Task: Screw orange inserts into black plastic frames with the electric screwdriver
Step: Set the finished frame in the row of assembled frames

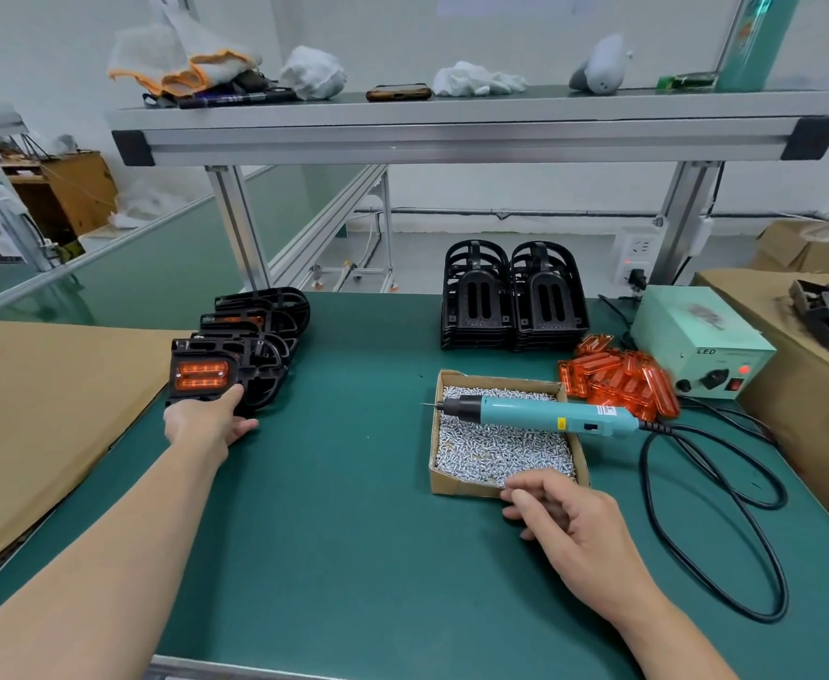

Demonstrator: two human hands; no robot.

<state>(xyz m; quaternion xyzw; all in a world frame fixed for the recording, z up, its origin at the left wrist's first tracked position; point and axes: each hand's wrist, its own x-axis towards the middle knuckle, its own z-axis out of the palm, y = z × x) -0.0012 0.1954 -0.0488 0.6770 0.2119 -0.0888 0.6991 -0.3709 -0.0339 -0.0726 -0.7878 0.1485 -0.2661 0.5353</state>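
My left hand (208, 423) grips the near edge of a black frame with an orange insert (202, 376), at the front of a row of finished frames (260, 316) on the left of the green mat. My right hand (557, 517) hovers at the near edge of the cardboard box of screws (495, 449), fingers loosely curled; whether it pinches a screw cannot be told. The teal electric screwdriver (545, 414) lies across that box, tip pointing left. Two stacks of empty black frames (513, 296) stand at the back. Loose orange inserts (618, 380) are piled right of the box.
A green power supply (697, 343) sits at the right, its black cable (726, 527) looping over the mat. Cardboard sheets lie at the left (34, 414) and boxes at the right (805, 385). An aluminium shelf (471, 135) spans overhead.
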